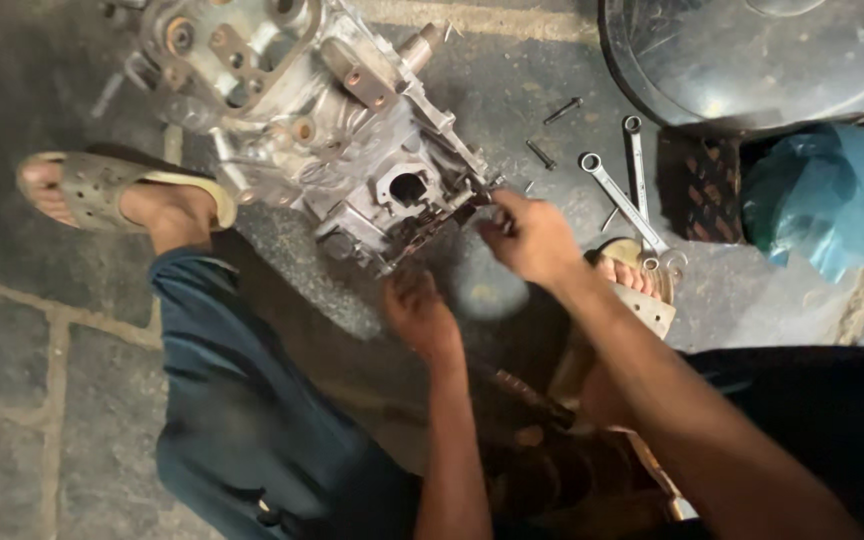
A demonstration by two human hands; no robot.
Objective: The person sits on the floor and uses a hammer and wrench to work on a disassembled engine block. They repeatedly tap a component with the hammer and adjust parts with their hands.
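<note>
Head view: right hand (530, 237) and left hand (417, 310) pinch engine casing (352, 150) edge.

The engine casing (332, 130) is dull cast metal, rough and grimy. Two spanners (624, 200) look like smooth, shiny steel. The floor (12, 350) is matt, rough stone. A blue bag (832, 195) is glossy, crinkled plastic; the sandal (102, 185) is matt rubber.

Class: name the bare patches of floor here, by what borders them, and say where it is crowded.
Bare: stone floor left of the trouser leg, below the sandalled foot. Crowded: right of the engine casing, with bolts, spanners, blue bag and both hands.
</note>
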